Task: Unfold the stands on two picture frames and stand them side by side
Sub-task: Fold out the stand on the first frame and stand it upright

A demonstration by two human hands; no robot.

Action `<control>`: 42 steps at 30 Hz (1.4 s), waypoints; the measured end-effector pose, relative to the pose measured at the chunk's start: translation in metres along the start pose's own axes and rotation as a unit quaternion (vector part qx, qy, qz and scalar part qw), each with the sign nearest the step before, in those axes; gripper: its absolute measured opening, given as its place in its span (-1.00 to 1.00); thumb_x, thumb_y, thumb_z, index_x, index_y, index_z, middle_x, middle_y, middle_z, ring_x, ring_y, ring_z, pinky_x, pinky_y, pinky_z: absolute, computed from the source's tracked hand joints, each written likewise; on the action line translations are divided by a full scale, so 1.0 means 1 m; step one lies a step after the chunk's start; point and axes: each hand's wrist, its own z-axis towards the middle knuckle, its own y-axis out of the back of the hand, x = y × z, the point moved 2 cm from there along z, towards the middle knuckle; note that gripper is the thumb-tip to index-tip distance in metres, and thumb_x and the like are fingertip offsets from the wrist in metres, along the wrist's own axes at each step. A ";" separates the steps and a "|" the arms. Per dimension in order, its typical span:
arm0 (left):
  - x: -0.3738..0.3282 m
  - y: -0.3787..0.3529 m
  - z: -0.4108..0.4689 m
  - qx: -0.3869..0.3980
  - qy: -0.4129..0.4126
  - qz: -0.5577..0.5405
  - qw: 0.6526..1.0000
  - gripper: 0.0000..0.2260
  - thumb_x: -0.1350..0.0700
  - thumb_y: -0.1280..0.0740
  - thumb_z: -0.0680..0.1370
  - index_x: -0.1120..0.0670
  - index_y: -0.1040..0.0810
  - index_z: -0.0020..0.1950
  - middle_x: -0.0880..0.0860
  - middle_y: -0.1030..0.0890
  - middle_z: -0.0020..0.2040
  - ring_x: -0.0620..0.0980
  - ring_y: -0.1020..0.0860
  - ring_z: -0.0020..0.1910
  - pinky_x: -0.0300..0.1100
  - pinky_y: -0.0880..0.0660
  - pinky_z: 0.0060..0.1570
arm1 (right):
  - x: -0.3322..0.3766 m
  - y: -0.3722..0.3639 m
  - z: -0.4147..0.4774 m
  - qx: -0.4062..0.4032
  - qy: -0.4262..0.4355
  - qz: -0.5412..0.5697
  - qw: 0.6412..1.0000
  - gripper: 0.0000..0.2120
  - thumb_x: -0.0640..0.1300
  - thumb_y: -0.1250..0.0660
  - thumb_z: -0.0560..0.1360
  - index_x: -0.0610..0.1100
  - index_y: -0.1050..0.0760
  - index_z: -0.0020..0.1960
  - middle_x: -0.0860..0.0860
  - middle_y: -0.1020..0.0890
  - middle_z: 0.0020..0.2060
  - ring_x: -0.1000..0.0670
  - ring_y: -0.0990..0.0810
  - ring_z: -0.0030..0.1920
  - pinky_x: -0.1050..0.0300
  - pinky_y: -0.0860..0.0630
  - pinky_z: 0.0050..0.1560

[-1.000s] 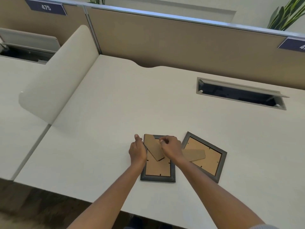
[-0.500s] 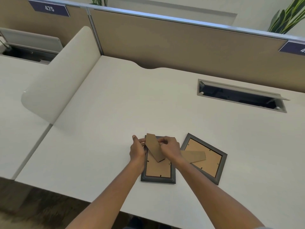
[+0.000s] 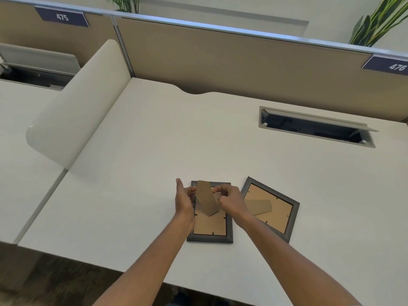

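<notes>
Two dark grey picture frames lie face down on the white desk [image 3: 154,133], brown backs up. The left frame [image 3: 209,228] is near the front edge, and its cardboard stand [image 3: 206,198] is lifted off the back and tilts up. My left hand [image 3: 184,202] holds the frame's upper left edge, fingers touching the stand. My right hand [image 3: 230,200] pinches the stand's top from the right. The right frame [image 3: 272,212] lies turned at an angle, its stand [image 3: 258,206] flat against the back.
An open cable tray slot [image 3: 315,128] is cut into the desk at the back right. A curved white divider [image 3: 72,111] rises at the left, and a tan partition wall [image 3: 242,67] closes the back. The desk's front edge runs just below the frames.
The left frame's stand has swung up from nearly flat to steeply tilted. Both hands stayed on that frame, shifting slightly. The right frame has not moved.
</notes>
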 end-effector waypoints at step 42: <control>0.002 0.034 0.016 -0.108 -0.054 0.320 0.940 -0.47 -0.17 0.09 0.69 0.02 -0.52 -0.23 0.01 -0.52 -0.19 0.09 -0.48 -0.07 -0.05 -0.34 0.02 | -0.020 -0.027 -0.043 -0.193 -0.021 -0.231 0.953 -0.78 -0.38 -0.17 0.55 -0.26 -0.58 -0.12 -0.12 -0.60 -0.18 -0.03 -0.48 -0.21 0.20 -0.26 -0.36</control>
